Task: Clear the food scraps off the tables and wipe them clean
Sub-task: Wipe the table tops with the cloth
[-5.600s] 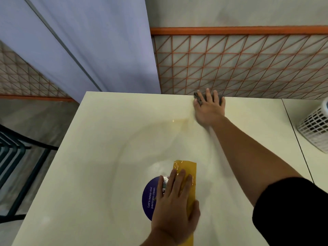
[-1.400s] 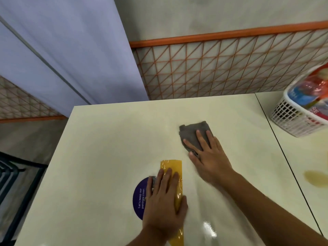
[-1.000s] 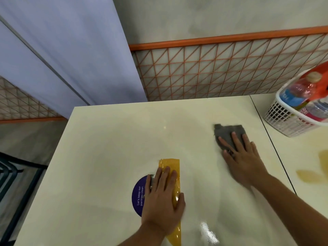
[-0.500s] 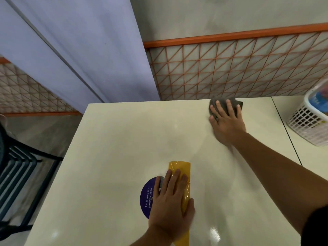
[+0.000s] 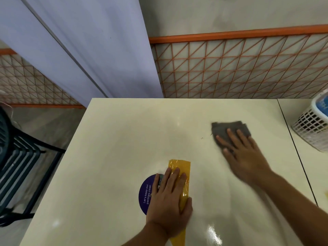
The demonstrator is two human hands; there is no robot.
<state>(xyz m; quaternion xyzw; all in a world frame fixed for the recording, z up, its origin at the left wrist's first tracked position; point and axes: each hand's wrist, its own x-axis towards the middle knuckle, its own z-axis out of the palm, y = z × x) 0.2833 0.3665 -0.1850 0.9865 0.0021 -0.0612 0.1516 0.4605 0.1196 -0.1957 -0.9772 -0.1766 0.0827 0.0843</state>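
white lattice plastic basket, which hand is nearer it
Right. The right hand presses a grey cloth left of the basket; the left hand lies flat on a yellow plastic strip, farther left.

Cream table (image 5: 115,157), glossy top.
On it: grey cloth (image 5: 223,129) towards the right, yellow plastic strip (image 5: 182,166) beside purple sticker (image 5: 145,192) near the front; adjoining table (image 5: 301,166) carries white basket (image 5: 309,125).

You wore the single wide-angle camera on your head. It looked forward and steeply down over the table (image 5: 115,148), close above your left hand (image 5: 168,197) and right hand (image 5: 246,157), and faced the tiled wall (image 5: 239,73) beyond the far edge.
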